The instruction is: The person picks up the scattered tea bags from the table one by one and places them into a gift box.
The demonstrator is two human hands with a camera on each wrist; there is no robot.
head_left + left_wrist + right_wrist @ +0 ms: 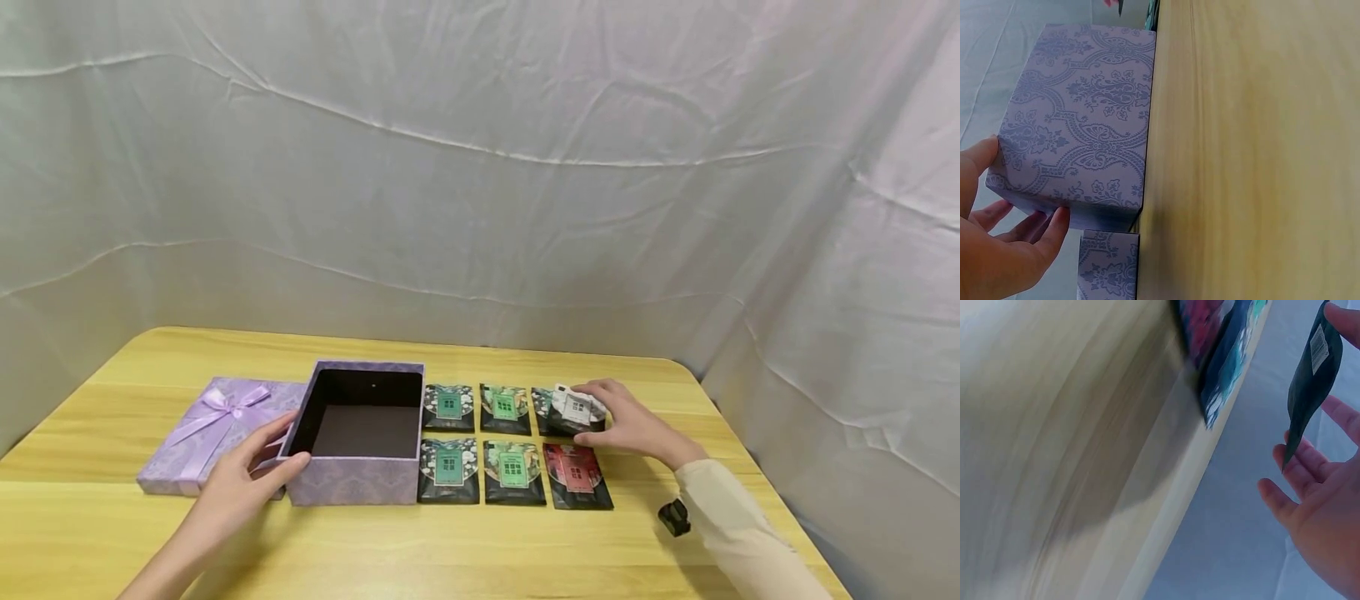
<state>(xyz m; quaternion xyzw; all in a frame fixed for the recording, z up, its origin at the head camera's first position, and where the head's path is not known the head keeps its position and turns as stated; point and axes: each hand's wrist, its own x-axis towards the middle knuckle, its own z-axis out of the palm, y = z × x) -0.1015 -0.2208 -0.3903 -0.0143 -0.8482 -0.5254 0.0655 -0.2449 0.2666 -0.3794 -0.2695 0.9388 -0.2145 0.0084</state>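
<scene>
My left hand [238,477] grips the near left corner of a purple patterned gift box [352,483], thumb on its front wall and fingers along its left side. The box stands without its lid, and its dark inside [367,429] shows nothing in it. My right hand [626,425] pinches a dark tea sachet [1313,378] with a white label, raised above the table. In the head view this sachet overlaps a teal-labelled sachet [542,408] lying under it. Nearest in front of that hand is a red-labelled sachet [579,477].
Several more sachets with teal [448,471] and green labels [514,472] lie in two rows right of the box. The purple lid [217,433] with a ribbon bow lies left of it. A grey cloth [480,208] hangs behind the wooden table [420,554].
</scene>
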